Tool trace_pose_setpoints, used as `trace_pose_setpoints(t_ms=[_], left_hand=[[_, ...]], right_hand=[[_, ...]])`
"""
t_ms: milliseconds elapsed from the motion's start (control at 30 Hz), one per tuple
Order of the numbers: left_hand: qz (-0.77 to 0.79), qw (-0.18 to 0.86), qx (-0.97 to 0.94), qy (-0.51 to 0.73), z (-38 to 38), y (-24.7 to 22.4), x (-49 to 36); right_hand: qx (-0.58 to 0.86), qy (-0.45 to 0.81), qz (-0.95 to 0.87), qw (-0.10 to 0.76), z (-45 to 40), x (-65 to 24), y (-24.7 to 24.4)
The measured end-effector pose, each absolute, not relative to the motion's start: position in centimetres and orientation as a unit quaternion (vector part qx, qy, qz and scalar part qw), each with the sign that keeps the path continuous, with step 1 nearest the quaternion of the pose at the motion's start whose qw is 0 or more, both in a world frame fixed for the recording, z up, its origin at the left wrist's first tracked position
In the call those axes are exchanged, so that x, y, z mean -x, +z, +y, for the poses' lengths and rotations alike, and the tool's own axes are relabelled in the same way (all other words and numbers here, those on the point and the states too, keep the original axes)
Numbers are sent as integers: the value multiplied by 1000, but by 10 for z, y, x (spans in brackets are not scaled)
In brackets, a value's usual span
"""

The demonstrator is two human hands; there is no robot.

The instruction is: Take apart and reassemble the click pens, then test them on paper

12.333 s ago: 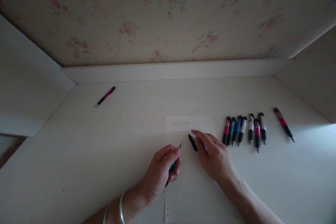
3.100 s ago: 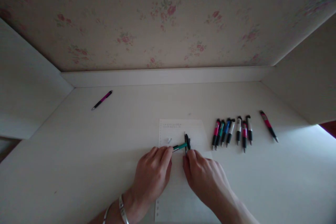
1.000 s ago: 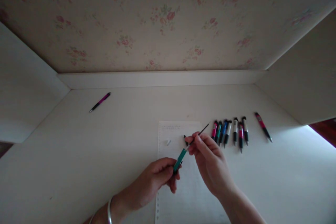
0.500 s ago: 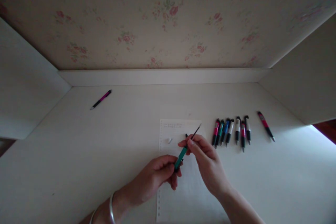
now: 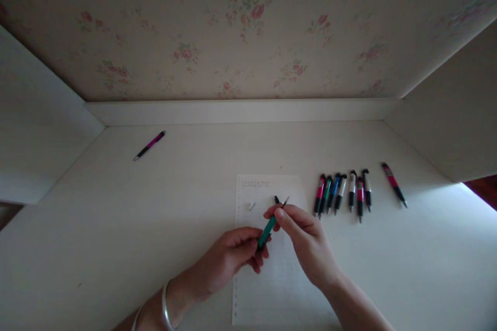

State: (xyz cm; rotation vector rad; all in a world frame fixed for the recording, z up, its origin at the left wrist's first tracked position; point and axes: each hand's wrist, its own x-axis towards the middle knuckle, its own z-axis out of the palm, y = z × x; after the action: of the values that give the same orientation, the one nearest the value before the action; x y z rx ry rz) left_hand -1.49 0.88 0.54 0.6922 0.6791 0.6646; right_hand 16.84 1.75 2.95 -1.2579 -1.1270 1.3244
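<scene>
My left hand (image 5: 233, 253) grips the lower end of a green pen barrel (image 5: 266, 231), which tilts up to the right. At its upper end, my right hand (image 5: 305, 238) pinches a thin refill (image 5: 286, 200) whose tip sticks out a short way past my fingers. Under both hands lies a sheet of paper (image 5: 267, 295) with faint writing near its top. A small light-coloured piece (image 5: 252, 207) rests on the paper, and a black piece (image 5: 277, 199) shows just beyond my right fingertips.
Several pens stand in a row at the right, among them a blue pen (image 5: 333, 194). A red and black pen (image 5: 394, 184) lies farther right, and a purple and black pen (image 5: 149, 146) at the back left. White panels and a wallpapered wall (image 5: 186, 20) enclose the desk.
The refill has gone down toward the green barrel, so less of it sticks out past my right fingers. My left hand has hardly moved.
</scene>
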Motion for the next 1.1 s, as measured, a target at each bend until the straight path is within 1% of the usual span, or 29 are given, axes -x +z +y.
trace_pose_setpoints(t_ms=[167, 267, 333, 567, 800, 867, 1000, 1100], left_hand=[[305, 833, -338, 316, 8, 5, 15], [310, 817, -372, 315, 7, 3, 16], [310, 808, -395, 308, 7, 4, 16], [293, 821, -385, 302, 7, 7, 18], [284, 839, -349, 305, 4, 4, 17], [277, 842, -337, 318, 4, 2, 16], [280, 848, -317, 319, 5, 2, 17], [280, 861, -283, 315, 6, 5, 18]], right_hand=[[467, 596, -496, 426, 13, -167, 32], [431, 581, -564, 399, 10, -167, 33], [424, 567, -585, 396, 9, -167, 33], [429, 569, -561, 422, 8, -166, 32], [394, 653, -524, 380, 7, -164, 29], [383, 640, -553, 370, 8, -164, 28], [390, 562, -639, 352, 11, -164, 28], [409, 523, -643, 383, 11, -165, 24]])
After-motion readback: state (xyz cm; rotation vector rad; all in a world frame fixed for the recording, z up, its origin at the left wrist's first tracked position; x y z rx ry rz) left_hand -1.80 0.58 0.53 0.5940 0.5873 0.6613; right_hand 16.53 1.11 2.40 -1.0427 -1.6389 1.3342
